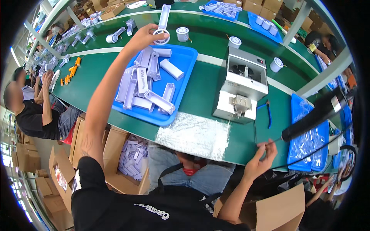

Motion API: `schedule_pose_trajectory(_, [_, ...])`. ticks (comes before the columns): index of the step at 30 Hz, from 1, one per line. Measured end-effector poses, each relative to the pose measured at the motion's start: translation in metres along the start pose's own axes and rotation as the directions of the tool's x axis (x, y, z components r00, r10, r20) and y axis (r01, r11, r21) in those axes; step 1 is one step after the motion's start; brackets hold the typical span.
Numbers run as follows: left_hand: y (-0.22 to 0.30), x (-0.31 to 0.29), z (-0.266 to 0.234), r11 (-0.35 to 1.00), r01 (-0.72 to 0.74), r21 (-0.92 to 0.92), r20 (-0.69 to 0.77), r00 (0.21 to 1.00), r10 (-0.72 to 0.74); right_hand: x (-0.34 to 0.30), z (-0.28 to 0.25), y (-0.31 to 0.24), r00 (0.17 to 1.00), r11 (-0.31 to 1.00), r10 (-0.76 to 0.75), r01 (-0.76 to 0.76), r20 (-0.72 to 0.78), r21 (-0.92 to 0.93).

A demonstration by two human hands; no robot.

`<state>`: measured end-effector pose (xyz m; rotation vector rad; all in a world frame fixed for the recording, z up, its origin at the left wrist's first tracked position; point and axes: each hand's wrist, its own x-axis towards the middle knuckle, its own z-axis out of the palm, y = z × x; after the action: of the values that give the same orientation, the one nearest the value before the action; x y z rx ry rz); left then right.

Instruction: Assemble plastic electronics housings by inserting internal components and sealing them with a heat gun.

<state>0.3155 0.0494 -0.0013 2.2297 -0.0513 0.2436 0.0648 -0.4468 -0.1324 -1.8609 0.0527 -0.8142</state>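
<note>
My left hand (144, 38) is stretched far forward, fingers closed on a handheld fan body (164, 20) with a round white head and a long open pale handle pointing away from me. Under that forearm lies a blue tray (185, 82) heaped with pale plastic handle shells (171, 69). At the right, my right hand (262, 159) has its thumb and fingers pinched together at the bit tip of a black electric screwdriver (314, 117), which slants in from the upper right. Whatever sits in that pinch is too small to make out.
A grey metal machine (243, 84) stands right of the tray, with blue-handled pliers (269, 115) beside it. Farther right is a blue tray (293, 154) of clear parts. White round fan heads (182, 34) stand on the far strip. Orange cylinders (73, 71) and co-workers are at the left.
</note>
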Motion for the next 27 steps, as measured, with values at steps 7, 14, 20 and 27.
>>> schedule_pose_trajectory(7, [-0.111, 0.104, -0.019, 0.944, 0.315, 0.099, 0.084, 0.942, -0.324, -0.012, -0.002, 0.009, 0.996, 0.990, -0.014, 0.002, -0.090, -0.142])
schedule_pose_trajectory(14, [-0.107, 0.170, -0.005, 0.616, -0.085, 0.783, -0.047, 0.980, 0.196, -0.015, -0.005, 0.014, 0.990, 0.993, -0.048, 0.034, -0.134, -0.111])
schedule_pose_trajectory(20, [-0.085, 0.205, 0.047, 0.884, -0.313, 0.346, 0.485, 0.867, 0.117, -0.015, -0.001, 0.014, 0.986, 0.989, -0.068, 0.046, -0.153, -0.140])
schedule_pose_trajectory(27, [-0.050, 0.165, 0.067, 0.988, -0.013, 0.157, 0.554, 0.829, -0.077, -0.020, -0.005, 0.010, 0.985, 0.995, -0.065, 0.051, -0.160, -0.091])
